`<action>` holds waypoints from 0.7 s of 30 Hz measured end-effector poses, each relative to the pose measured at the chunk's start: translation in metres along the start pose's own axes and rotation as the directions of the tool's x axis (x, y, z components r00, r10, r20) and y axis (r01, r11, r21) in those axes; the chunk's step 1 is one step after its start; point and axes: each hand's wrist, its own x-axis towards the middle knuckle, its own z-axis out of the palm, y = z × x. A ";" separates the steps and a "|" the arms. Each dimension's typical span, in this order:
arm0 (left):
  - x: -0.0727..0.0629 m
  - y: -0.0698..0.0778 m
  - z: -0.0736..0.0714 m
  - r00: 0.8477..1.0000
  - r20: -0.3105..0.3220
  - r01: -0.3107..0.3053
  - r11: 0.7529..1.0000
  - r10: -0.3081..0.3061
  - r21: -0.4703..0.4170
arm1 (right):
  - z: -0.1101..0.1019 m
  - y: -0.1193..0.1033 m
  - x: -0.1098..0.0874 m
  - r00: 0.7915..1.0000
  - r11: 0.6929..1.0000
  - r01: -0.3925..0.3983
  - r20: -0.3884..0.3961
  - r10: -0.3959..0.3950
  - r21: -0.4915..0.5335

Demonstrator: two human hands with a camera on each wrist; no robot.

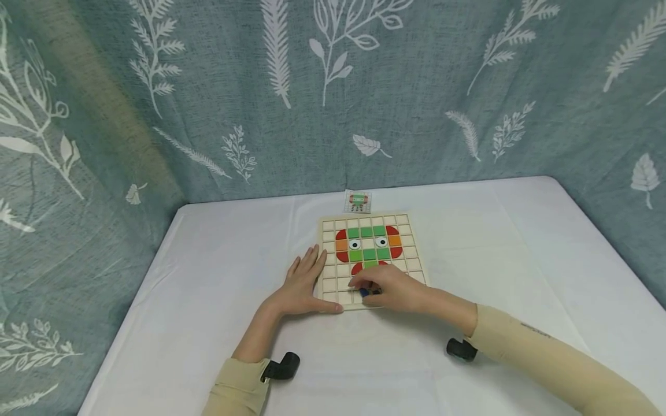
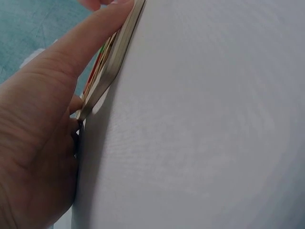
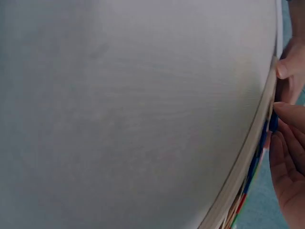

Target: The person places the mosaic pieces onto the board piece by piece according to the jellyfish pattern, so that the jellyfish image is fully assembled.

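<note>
A pale wooden grid board (image 1: 330, 283) lies on the table, bearing a pattern of green tiles (image 1: 369, 254), orange tiles, rounded red tiles and two eye tiles (image 1: 355, 244). My left hand (image 1: 302, 286) rests spread at its left side, fingers along the left edge and thumb on the near corner. Over the near rows, my right hand (image 1: 392, 287) pinches a small blue tile (image 3: 273, 122) between thumb and fingertips. More blue (image 3: 255, 160) shows on the board beside those fingers in the right wrist view. The right hand hides part of the lower pattern in the head view.
Just behind the board lies a small picture card (image 1: 358, 201) with a similar figure. A white cloth (image 1: 250, 242) covers the table, and a teal leaf-print curtain (image 1: 291, 144) hangs along its back. Black wrist cameras (image 1: 281, 366) sit below each hand.
</note>
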 end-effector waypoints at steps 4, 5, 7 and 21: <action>-0.001 0.001 0.001 1.000 -0.007 0.002 1.000 -0.002 -0.007 | 0.003 -0.001 0.003 0.999 1.000 0.018 0.027 -0.018 -0.009; -0.002 0.000 0.001 1.000 -0.009 0.003 1.000 -0.003 -0.009 | 0.003 -0.001 0.004 0.999 1.000 0.020 0.031 -0.020 -0.007; -0.002 0.000 0.001 1.000 -0.011 0.005 1.000 -0.005 -0.009 | 0.002 -0.001 0.004 0.999 1.000 0.018 0.037 -0.017 -0.004; -0.004 -0.003 0.004 1.000 -0.016 0.008 1.000 -0.008 -0.003 | 0.003 0.000 0.000 1.000 0.998 0.012 -0.011 -0.012 0.057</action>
